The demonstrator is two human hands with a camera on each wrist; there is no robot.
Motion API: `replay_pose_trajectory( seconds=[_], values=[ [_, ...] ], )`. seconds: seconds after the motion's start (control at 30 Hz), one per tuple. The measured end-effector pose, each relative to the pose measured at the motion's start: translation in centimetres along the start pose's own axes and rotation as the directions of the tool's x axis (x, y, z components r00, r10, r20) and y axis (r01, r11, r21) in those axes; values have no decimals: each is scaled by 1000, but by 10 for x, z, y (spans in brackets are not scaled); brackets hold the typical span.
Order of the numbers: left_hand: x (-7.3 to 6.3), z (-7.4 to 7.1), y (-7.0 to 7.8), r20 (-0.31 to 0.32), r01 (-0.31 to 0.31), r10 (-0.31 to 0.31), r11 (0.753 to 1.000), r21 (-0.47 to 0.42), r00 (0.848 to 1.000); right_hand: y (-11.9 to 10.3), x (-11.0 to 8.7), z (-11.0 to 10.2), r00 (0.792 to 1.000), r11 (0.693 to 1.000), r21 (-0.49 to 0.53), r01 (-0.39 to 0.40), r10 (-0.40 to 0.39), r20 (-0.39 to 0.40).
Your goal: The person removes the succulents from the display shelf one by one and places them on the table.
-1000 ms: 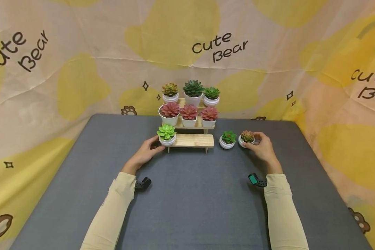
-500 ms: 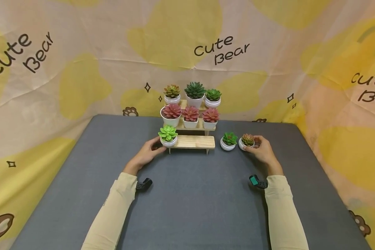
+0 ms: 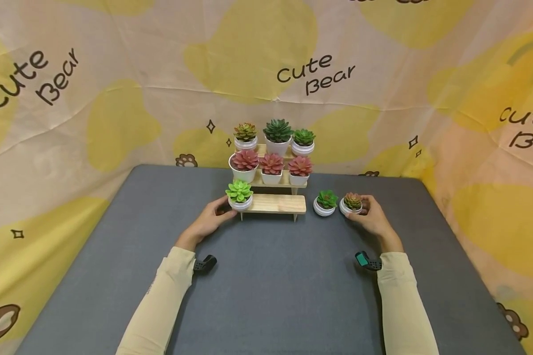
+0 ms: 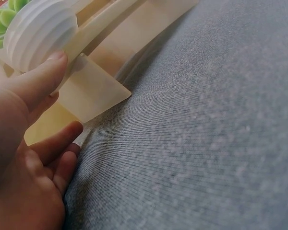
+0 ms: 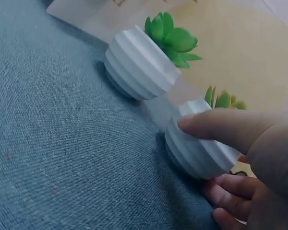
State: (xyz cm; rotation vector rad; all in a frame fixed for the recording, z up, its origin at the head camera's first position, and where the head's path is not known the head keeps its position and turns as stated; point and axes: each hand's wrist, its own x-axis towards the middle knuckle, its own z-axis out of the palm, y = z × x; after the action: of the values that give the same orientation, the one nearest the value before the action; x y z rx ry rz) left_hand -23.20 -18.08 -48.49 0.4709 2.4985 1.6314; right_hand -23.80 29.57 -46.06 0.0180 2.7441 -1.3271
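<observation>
At the left end of the stand's lowest shelf sits a light-green succulent in a white ribbed pot [image 3: 240, 193]. My left hand [image 3: 208, 219] holds this pot from the left, its thumb [image 4: 45, 76] against the pot's lower side near the shelf edge; the other fingers curl below and behind. On the table to the right, my right hand [image 3: 374, 220] grips a reddish-green succulent in a white ribbed pot [image 3: 351, 204]. Its thumb [image 5: 206, 125] presses the near side, while the other fingers are partly hidden behind. Just left of it stands a dark-green potted succulent [image 3: 324, 203].
The three-step wooden stand [image 3: 277, 203] bears three pink succulents on its middle shelf, including one in a square pot [image 3: 272, 170]. Three more stand on top, a tall dark-green one [image 3: 278, 135] among them. Behind the grey table [image 3: 266, 286] hangs a yellow-patterned cloth [image 3: 248, 59].
The head view has tilted up slightly, so the scene sits a little lower in it. Both hands and the pots keep their places.
</observation>
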Motion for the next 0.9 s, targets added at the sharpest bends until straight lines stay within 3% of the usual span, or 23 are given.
replay_pose_trajectory(
  seconds=[0.23,0.37,0.53,0.7,0.9],
  values=[
    [2,0,2,15,49,-48,998,-36,999,-6,-5,-7,997,999,49,-14,11,71],
    [2,0,3,15,48,-47,998,-32,999,-9,-8,-11,998,997,79,-19,14,59],
    [1,0,4,10,46,-46,999,-29,999,-17,-10,-11,995,994,107,4,7,-101],
    [2,0,2,11,47,-46,998,-35,999,-33,-16,-13,958,993,105,58,-25,-286],
    [2,1,2,9,49,-49,998,-32,999,-56,-23,-12,930,986,90,144,-104,-352]
  ],
)
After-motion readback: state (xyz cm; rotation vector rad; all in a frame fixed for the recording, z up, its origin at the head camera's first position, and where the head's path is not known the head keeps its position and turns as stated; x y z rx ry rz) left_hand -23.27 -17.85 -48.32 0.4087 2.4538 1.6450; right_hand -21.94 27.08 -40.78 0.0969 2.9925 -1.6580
